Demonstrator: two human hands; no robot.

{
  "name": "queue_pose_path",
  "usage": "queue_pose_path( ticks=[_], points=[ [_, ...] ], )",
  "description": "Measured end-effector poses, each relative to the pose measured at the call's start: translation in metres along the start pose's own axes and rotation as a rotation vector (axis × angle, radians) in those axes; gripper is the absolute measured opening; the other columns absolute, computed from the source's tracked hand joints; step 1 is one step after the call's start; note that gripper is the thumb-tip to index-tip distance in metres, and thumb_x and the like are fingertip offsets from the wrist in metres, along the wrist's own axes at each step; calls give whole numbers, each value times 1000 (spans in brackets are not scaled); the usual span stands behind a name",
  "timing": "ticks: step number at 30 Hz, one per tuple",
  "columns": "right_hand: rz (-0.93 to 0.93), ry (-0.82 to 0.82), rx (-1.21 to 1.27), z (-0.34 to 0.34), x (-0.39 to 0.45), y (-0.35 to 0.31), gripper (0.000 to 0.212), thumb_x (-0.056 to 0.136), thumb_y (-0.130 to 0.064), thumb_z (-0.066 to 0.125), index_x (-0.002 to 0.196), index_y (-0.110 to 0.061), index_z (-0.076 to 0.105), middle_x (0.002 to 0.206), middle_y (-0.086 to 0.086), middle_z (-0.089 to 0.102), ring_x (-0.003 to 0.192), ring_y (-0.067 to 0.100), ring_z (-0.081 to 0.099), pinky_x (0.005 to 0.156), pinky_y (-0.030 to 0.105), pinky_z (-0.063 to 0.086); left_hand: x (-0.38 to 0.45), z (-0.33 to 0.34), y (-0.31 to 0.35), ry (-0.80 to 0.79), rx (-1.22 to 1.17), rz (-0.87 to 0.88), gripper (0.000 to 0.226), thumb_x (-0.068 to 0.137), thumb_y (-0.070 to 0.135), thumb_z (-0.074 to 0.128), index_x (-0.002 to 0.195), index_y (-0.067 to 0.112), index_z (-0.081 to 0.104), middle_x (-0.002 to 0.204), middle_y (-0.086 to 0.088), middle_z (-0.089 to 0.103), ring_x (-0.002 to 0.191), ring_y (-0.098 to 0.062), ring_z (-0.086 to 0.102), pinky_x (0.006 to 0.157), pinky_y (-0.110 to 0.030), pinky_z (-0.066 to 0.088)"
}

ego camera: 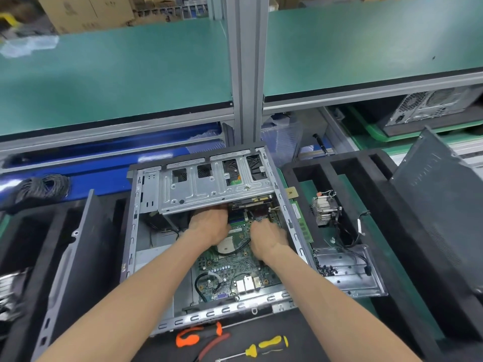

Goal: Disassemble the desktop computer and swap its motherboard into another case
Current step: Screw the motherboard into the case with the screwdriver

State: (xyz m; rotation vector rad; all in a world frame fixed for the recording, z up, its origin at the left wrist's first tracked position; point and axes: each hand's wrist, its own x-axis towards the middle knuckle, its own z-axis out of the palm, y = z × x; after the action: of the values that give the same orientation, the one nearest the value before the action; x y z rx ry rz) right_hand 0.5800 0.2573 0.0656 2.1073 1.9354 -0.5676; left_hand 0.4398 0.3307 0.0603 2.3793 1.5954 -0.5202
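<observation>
An open desktop case point(133, 231) lies flat on the bench in front of me, its green motherboard point(232, 262) still inside. A silver drive cage point(209, 189) spans the far half of the case. My left hand point(209, 226) reaches under the cage's near edge, its fingertips hidden beneath the metal. My right hand point(266, 236) rests over the far part of the board with fingers curled down onto it; what they hold cannot be made out. A black cable point(235, 248) crosses the board between my wrists.
A removed heatsink with fan point(325, 210), a memory stick point(303, 223) and a metal bracket point(347, 273) lie right of the case. Side panels lean at left point(70, 270) and right point(439, 205). Orange-handled pliers point(196, 335) and a yellow screwdriver point(264, 346) lie nearest me. Another case point(428, 105) sits far right.
</observation>
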Motion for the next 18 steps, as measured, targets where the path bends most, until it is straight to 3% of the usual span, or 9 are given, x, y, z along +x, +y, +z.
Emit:
queue_pose_path(
  ticks=[4, 6, 10, 13, 14, 18],
  points=[
    [-86, 84, -54, -6, -7, -4, 19, 89, -32, 63, 96, -14, 59, 86, 5, 59, 78, 27, 60, 65, 34, 41, -22, -4, -7, 74, 17, 198, 19, 96, 30, 51, 100, 14, 59, 99, -10, 65, 86, -30, 65, 72, -37, 54],
    [-141, 76, -46, -7, -10, -6, 19, 83, -33, 61, 81, -16, 52, 77, 3, 54, 71, 27, 55, 65, 34, 41, -34, -5, -8, -27, -100, 300, 9, 88, 22, 52, 84, 19, 59, 84, -4, 66, 74, -23, 62, 67, -34, 55],
    [-277, -97, 22, -9, -19, -9, 18, 77, -26, 56, 68, -19, 42, 71, 3, 51, 65, 27, 54, 63, 33, 44, -58, -6, -6, -223, -146, 383, 8, 74, 24, 59, 79, 25, 65, 73, 3, 66, 68, -16, 59, 59, -26, 47],
    [-341, -234, 115, -7, -24, -9, 4, 75, -21, 56, 73, -17, 55, 73, 5, 56, 69, 27, 60, 60, 31, 48, -68, 0, -3, -276, -48, 391, 10, 70, 25, 65, 77, 18, 67, 68, 1, 65, 63, -17, 61, 52, -26, 47],
    [-349, -277, 132, -7, -25, -8, 8, 74, -20, 57, 80, -15, 61, 78, 6, 60, 72, 27, 62, 60, 32, 51, -71, 3, -2, -280, 5, 385, 10, 69, 24, 66, 76, 17, 67, 67, -3, 65, 63, -21, 62, 51, -27, 49],
    [-371, -383, 141, -5, -28, -7, 21, 80, -24, 74, 98, -13, 70, 97, 9, 68, 88, 29, 66, 80, 44, 59, -81, 13, 1, -265, 168, 350, 7, 74, 15, 65, 73, 11, 59, 71, -4, 54, 64, -25, 59, 52, -33, 50]
  ],
)
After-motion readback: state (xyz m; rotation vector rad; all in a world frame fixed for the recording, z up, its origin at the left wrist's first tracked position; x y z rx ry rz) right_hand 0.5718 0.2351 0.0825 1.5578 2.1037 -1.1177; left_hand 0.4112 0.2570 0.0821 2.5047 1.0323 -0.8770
